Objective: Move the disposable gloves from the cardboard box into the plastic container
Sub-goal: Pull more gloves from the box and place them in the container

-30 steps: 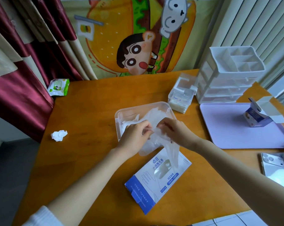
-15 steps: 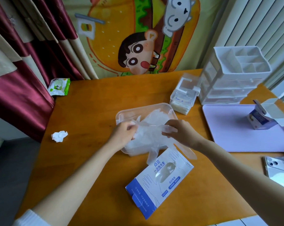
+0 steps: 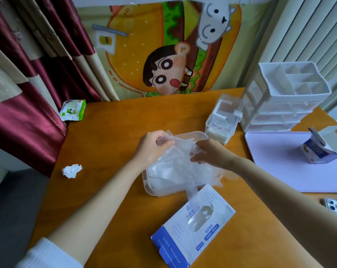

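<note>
One cardboard box (image 3: 192,227) lies nearest you, by the near edge of the counter (image 3: 109,132), face up, with more film showing in its oval opening. Just beyond it, almost touching, sits the plastic container (image 3: 146,182), lid off and already holding a loose heap of clear film.

Above that container you have a bunch of disposable gloves (image 3: 175,161) stretched between both hands. Your left hand (image 3: 152,146) has its fingers curled and pinching the far-left edge. Your right hand (image 3: 208,153) pinches the right edge. A tail of film droops over the container's near rim toward the box.

To do this step well, I would bring the two hands together first, so the film folds on itself. Then lower it into the middle of the container and press it flat before letting go. Gather that hanging tail in too: it looks light and clingy, and it may drag out or catch on the box.

Farther off, a crumpled tissue (image 3: 72,170) lies at the left edge and a lavender tray (image 3: 279,155) on the right. A white drawer organiser (image 3: 285,97) stands toward the far right corner.
</note>
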A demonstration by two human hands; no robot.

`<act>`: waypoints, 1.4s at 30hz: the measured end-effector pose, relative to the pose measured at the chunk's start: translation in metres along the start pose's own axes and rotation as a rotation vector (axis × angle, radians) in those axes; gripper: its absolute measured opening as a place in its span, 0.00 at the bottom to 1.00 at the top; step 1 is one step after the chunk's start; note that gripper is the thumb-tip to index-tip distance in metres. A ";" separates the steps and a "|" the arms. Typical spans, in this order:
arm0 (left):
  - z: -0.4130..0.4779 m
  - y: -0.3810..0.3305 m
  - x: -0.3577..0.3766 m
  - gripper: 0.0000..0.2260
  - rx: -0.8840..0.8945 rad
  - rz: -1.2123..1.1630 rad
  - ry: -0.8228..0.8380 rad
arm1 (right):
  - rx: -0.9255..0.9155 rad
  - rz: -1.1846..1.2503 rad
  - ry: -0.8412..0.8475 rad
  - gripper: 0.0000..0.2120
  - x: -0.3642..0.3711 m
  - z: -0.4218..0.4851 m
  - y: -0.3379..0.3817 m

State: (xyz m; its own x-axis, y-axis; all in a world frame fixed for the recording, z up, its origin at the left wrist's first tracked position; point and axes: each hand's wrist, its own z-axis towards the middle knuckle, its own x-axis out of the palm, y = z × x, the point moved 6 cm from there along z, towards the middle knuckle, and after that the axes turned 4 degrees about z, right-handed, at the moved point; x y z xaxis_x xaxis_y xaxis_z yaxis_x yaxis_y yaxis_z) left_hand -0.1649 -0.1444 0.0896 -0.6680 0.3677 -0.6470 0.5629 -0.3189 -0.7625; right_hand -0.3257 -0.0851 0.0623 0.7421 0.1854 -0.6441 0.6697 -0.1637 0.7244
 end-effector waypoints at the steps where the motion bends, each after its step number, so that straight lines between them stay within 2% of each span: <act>1: 0.006 0.000 -0.004 0.04 0.000 0.000 -0.026 | 0.003 -0.056 -0.093 0.15 -0.010 0.004 0.003; 4: 0.018 -0.016 -0.024 0.03 0.066 -0.096 -0.142 | -0.054 -0.105 -0.389 0.11 -0.045 0.005 0.023; 7: 0.016 -0.038 -0.046 0.07 0.212 -0.179 -0.239 | -0.251 -0.145 -0.651 0.06 -0.070 -0.005 0.047; 10: 0.007 -0.041 -0.047 0.09 0.375 -0.015 -0.207 | -0.474 -0.291 -0.724 0.04 -0.064 -0.014 0.054; 13: -0.001 -0.012 -0.024 0.11 0.419 0.283 -0.089 | -0.523 -0.363 -0.577 0.09 -0.034 -0.008 0.035; 15: -0.005 0.011 -0.002 0.11 0.387 0.446 0.059 | -0.471 -0.398 -0.427 0.07 -0.010 0.004 0.013; 18: -0.009 0.036 0.024 0.06 0.349 0.702 0.250 | -0.359 -0.460 -0.200 0.11 0.023 0.026 -0.018; 22: -0.006 0.051 0.044 0.05 0.293 0.900 0.405 | -0.247 -0.499 -0.058 0.16 0.049 0.040 -0.036; 24: -0.005 0.057 0.054 0.07 0.268 0.995 0.487 | -0.186 -0.502 0.052 0.19 0.061 0.047 -0.044; 28: -0.004 0.065 0.069 0.14 0.218 1.080 0.696 | -0.047 -0.437 0.374 0.18 0.077 0.052 -0.057; 30: -0.002 0.063 0.070 0.16 0.170 1.001 0.711 | 0.060 -0.276 0.559 0.21 0.077 0.049 -0.056; 31: 0.001 0.060 0.069 0.16 0.144 0.928 0.664 | 0.093 -0.183 0.597 0.20 0.074 0.048 -0.053; 33: 0.008 0.053 0.064 0.16 0.093 0.773 0.505 | 0.093 -0.054 0.488 0.15 0.064 0.055 -0.046; 36: 0.018 0.055 0.072 0.15 0.020 0.648 0.398 | 0.055 -0.161 0.209 0.11 0.055 0.067 -0.047; 38: 0.019 0.066 0.092 0.18 -0.025 0.659 0.446 | 0.084 -0.272 0.222 0.13 0.067 0.070 -0.055; 42: 0.010 0.094 0.124 0.25 -0.155 0.760 0.596 | 0.138 -0.344 0.287 0.19 0.098 0.077 -0.073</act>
State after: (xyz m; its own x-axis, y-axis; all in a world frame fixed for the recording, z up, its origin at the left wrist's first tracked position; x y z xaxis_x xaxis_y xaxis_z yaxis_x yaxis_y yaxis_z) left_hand -0.1994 -0.1374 -0.0621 0.2309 0.5065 -0.8307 0.8280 -0.5507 -0.1056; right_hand -0.2993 -0.1291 -0.0728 0.4509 0.5089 -0.7332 0.8876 -0.1694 0.4283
